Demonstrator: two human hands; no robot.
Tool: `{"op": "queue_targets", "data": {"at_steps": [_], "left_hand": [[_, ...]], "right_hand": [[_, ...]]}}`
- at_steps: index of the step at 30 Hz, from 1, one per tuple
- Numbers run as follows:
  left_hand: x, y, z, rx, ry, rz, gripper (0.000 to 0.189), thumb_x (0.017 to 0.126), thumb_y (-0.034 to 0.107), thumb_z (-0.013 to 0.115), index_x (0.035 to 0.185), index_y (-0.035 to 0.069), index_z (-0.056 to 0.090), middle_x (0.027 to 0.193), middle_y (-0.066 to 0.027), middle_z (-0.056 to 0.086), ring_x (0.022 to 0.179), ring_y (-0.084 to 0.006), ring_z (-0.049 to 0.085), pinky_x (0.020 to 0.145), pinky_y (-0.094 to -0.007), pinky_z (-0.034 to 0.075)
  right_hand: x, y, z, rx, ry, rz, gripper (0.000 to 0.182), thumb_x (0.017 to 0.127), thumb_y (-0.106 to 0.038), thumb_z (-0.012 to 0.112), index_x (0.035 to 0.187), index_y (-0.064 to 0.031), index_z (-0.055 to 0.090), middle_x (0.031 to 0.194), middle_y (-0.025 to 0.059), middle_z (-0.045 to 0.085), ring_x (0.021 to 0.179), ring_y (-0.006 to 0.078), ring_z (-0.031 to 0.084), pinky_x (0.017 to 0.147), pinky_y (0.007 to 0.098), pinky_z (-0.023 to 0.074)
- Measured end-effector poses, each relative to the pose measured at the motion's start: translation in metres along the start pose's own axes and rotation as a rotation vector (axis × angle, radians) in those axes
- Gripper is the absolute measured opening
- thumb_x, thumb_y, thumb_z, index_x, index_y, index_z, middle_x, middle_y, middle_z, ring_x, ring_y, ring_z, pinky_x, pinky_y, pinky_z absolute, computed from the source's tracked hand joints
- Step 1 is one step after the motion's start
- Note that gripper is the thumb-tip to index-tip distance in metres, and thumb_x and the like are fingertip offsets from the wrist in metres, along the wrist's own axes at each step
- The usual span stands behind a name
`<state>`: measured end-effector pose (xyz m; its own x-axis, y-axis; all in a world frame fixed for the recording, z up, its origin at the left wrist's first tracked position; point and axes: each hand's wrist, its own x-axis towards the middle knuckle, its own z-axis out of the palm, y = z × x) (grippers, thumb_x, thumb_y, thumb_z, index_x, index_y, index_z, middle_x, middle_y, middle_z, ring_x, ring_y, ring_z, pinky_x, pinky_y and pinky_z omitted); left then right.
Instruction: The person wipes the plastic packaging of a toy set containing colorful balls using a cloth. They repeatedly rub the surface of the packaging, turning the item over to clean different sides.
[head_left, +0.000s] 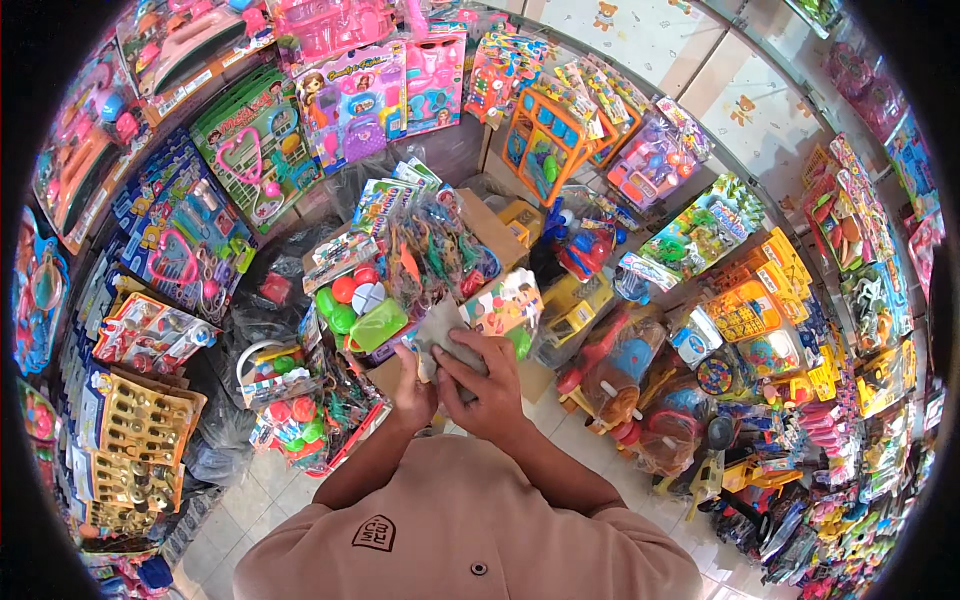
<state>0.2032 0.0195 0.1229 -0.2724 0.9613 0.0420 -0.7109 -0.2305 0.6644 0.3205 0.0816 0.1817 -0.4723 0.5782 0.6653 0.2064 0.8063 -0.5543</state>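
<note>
In the middle, my left hand (414, 386) and my right hand (484, 375) hold a flat grey piece (442, 326), perhaps card or cloth, between them. The right fingers lie spread across its face, while the left thumb and fingers pinch its lower left edge. Just beyond stands a cardboard box (491, 225) heaped with bagged toy animals (435, 244). At the box's left side are red and green plastic toys (346, 304) in clear wrap. A printed header card (506, 304) shows right beside my right hand.
Carded toys, including a doctor set (259, 150), hang at the left. A red-rimmed basket (352, 442) of packed toys stands at lower left. Wrapped toy vehicles (622, 367) stand at the right, near dense racks. Black plastic bags (281, 277) lie left of the box. Floor tiles (259, 480) show below.
</note>
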Motion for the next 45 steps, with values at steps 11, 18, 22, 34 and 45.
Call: {"op": "queue_targets", "data": {"at_steps": [11, 18, 22, 34, 45], "left_hand": [[0.006, 0.007, -0.003, 0.13, 0.028, 0.048, 0.073, 0.095, 0.065, 0.024, 0.141, 0.009, 0.035, 0.129, -0.0118, 0.054, 0.118, -0.0254, 0.055, 0.1, -0.0422, 0.043], [0.005, 0.009, -0.005, 0.131, 0.057, 0.072, 0.071, 0.095, 0.063, 0.025, 0.14, 0.01, 0.036, 0.131, -0.0108, 0.053, 0.118, -0.0278, 0.055, 0.101, -0.0435, 0.042], [0.003, 0.005, -0.013, 0.095, 0.053, 0.129, 0.068, 0.097, 0.06, 0.024, 0.14, 0.008, 0.035, 0.133, -0.0112, 0.051, 0.119, -0.0284, 0.054, 0.102, -0.0448, 0.041], [-0.003, 0.017, -0.003, 0.071, -0.06, 0.269, 0.074, 0.095, 0.062, 0.028, 0.143, 0.007, 0.033, 0.14, -0.0088, 0.045, 0.129, -0.0269, 0.045, 0.106, -0.0483, 0.037], [-0.01, 0.004, -0.01, 0.118, 0.118, 0.266, 0.074, 0.094, 0.063, 0.03, 0.142, 0.007, 0.034, 0.137, -0.0101, 0.048, 0.125, -0.0266, 0.049, 0.104, -0.0479, 0.039]], "right_hand": [[0.012, -0.004, 0.003, -0.057, 0.008, -0.016, 0.032, 0.074, -0.01, 0.071, 0.106, -0.0079, 0.071, 0.12, 0.0134, 0.057, 0.105, 0.0302, 0.053, 0.089, 0.0395, 0.0393], [0.015, 0.011, -0.001, -0.147, 0.014, 0.008, 0.03, 0.073, -0.012, 0.072, 0.103, -0.0073, 0.072, 0.119, 0.0137, 0.057, 0.107, 0.0298, 0.052, 0.088, 0.0391, 0.0396], [0.019, 0.012, -0.01, -0.173, 0.029, 0.017, 0.032, 0.075, -0.011, 0.071, 0.106, -0.0048, 0.07, 0.119, 0.0168, 0.056, 0.109, 0.0325, 0.05, 0.089, 0.0406, 0.0387], [0.033, 0.045, -0.018, -0.244, 0.219, 0.122, 0.036, 0.076, -0.01, 0.071, 0.111, -0.0052, 0.068, 0.119, 0.0179, 0.053, 0.108, 0.0327, 0.049, 0.091, 0.0411, 0.0385], [0.031, 0.041, -0.023, -0.185, 0.169, 0.123, 0.031, 0.075, -0.01, 0.071, 0.106, -0.0041, 0.069, 0.116, 0.0183, 0.055, 0.105, 0.0325, 0.05, 0.089, 0.0416, 0.04]]}}
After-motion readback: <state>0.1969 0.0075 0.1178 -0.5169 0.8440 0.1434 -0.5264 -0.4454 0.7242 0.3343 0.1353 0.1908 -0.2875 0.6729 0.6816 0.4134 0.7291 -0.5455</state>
